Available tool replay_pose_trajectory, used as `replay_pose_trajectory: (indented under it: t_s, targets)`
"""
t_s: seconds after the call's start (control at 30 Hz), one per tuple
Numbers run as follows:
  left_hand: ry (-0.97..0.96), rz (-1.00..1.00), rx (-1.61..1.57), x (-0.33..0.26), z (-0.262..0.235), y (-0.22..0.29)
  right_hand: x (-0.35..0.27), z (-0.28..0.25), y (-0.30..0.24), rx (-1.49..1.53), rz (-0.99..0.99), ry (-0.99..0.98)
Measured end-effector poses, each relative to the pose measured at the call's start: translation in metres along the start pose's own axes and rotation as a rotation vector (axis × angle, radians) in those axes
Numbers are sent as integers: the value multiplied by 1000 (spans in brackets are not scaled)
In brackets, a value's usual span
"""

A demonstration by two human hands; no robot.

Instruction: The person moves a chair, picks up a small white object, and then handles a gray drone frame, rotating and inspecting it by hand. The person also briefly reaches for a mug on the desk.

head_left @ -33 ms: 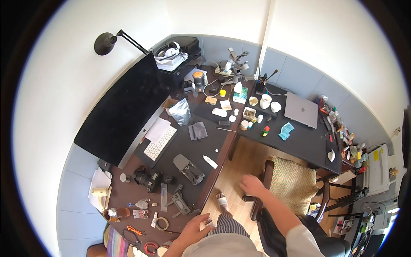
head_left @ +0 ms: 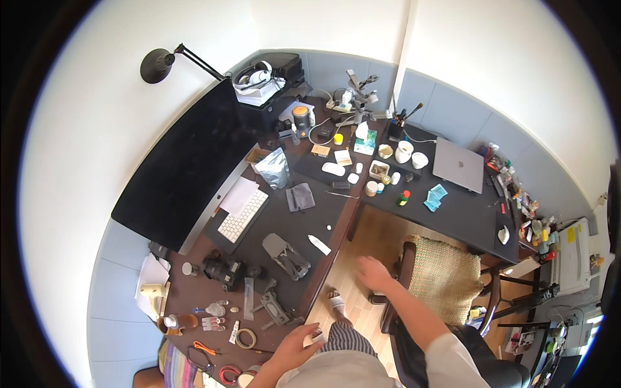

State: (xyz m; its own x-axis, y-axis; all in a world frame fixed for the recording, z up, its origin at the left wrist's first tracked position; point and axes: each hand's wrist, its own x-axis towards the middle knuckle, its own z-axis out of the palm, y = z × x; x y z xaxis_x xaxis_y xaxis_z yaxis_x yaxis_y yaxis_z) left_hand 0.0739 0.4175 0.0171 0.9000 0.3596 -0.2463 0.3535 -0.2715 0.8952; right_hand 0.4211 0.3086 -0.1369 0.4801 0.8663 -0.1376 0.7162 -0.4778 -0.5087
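Note:
My left hand [head_left: 299, 347] is held low near the desk's front edge, its fingers loosely stretched out with nothing seen in them. Over the floor, between desk and chair, hovers my right hand [head_left: 373, 274], loosely bent and holding nothing visible. On the desk [head_left: 321, 279] lie a folded grey drone [head_left: 286, 257] and a grey remote controller [head_left: 276, 309], the latter not far from my left hand. Around them are a black camera [head_left: 222, 269], a white tube [head_left: 319, 244], a roll of tape [head_left: 246, 338] and a clear plastic strip [head_left: 249, 297].
A large monitor [head_left: 181, 161], white keyboard [head_left: 242, 216], silver pouch [head_left: 273, 168] and grey cloth pouch [head_left: 300, 197] occupy the left desk. A closed laptop [head_left: 458, 165], white cups [head_left: 403, 152] and small bottles stand on the right one. A chair with a woven cover [head_left: 446, 278] is beside my right arm.
My right hand has shifted slightly left and up. My left hand stays almost in place, and the objects on the desks keep their positions; the view has moved a little.

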Motion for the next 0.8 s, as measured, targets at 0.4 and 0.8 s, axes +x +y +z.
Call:
replay_pose_trajectory:
  t_s: [0.4,0.8]
  targets:
    - [117,-448,9,29,-38,-19,235,129,9,66,102,-56]
    - [213,-293,-48,27,-30,-65,210,94,-47,59,313,-221]
